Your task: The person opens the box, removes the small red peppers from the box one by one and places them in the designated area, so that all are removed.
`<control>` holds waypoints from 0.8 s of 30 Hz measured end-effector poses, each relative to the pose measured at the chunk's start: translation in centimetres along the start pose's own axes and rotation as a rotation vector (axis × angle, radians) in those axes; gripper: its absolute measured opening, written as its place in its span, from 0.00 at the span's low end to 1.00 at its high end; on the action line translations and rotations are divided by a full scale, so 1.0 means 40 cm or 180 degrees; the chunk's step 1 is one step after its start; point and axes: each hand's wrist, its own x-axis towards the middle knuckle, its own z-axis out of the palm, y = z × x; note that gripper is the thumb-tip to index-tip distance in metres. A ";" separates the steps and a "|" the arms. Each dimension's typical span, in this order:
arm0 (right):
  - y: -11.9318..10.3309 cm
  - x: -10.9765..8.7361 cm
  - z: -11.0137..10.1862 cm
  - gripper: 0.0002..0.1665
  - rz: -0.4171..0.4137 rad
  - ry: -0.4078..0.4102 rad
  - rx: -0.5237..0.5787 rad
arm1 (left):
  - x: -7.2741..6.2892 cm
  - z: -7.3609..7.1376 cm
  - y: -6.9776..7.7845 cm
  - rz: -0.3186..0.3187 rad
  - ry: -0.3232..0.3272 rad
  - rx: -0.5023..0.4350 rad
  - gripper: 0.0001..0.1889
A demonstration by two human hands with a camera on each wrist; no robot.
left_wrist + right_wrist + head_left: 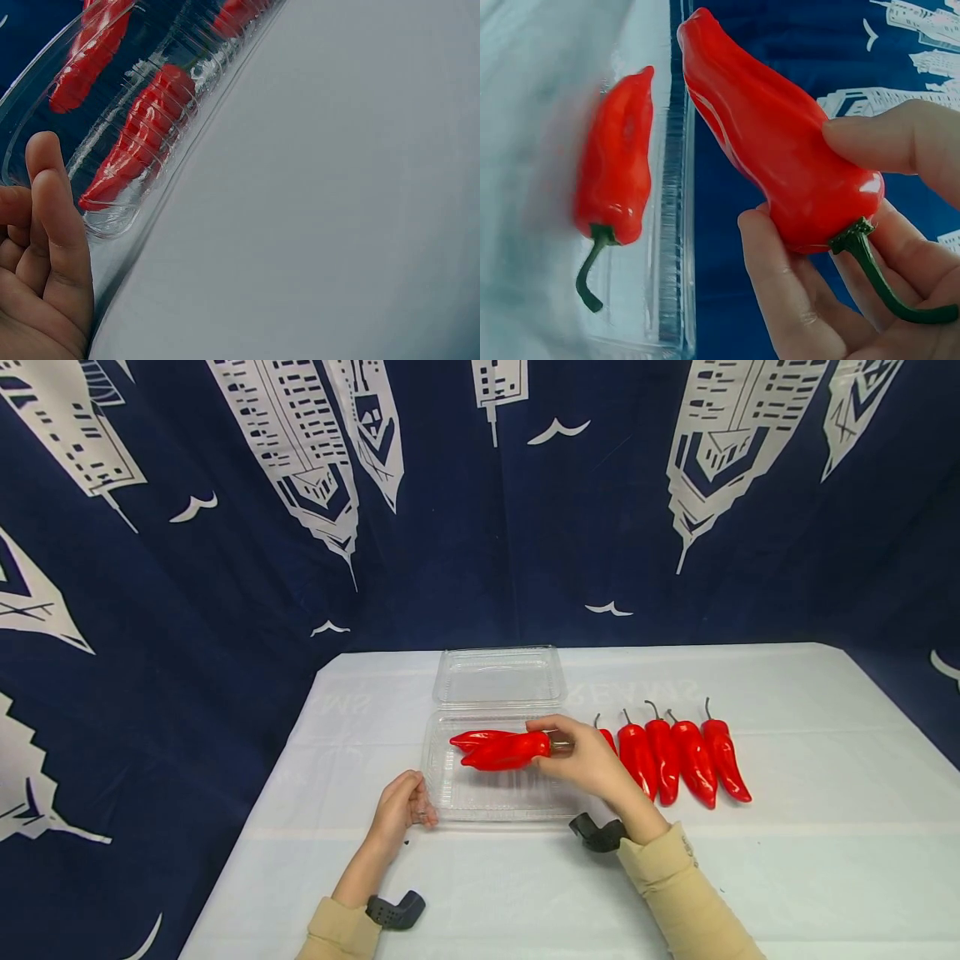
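Note:
A red pepper [506, 752] with a green stem is in my right hand [577, 756], held between thumb and fingers at its stem end. In the right wrist view the thumb presses one side of this pepper [772, 142] and the fingers support the other. Below it is a clear plastic container [495, 810]. Another red pepper [619, 161] lies inside, partly covered by the held one in the head view. My left hand [401, 806] holds the container's near left corner; its fingers [64, 232] lie along the rim in the left wrist view.
The container's clear lid [498, 677] is folded open toward the back. Right of the container, several red peppers [693, 764] lie in a row on the white tablecloth [825, 860], the leftmost partly behind my right hand. A dark blue patterned cloth [495, 560] hangs behind.

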 end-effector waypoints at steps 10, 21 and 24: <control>-0.008 -0.007 -0.034 0.27 -0.0093 0.0158 -0.0072 | -0.031 0.021 0.056 0.0036 -0.0056 0.0106 0.15; -0.017 -0.020 -0.087 0.28 0.0110 0.0350 -0.0128 | -0.008 0.004 0.014 0.0018 -0.0042 0.0073 0.15; -0.019 -0.023 -0.102 0.28 0.0154 0.0422 -0.0190 | -0.002 0.001 0.002 0.0017 -0.0002 0.0036 0.15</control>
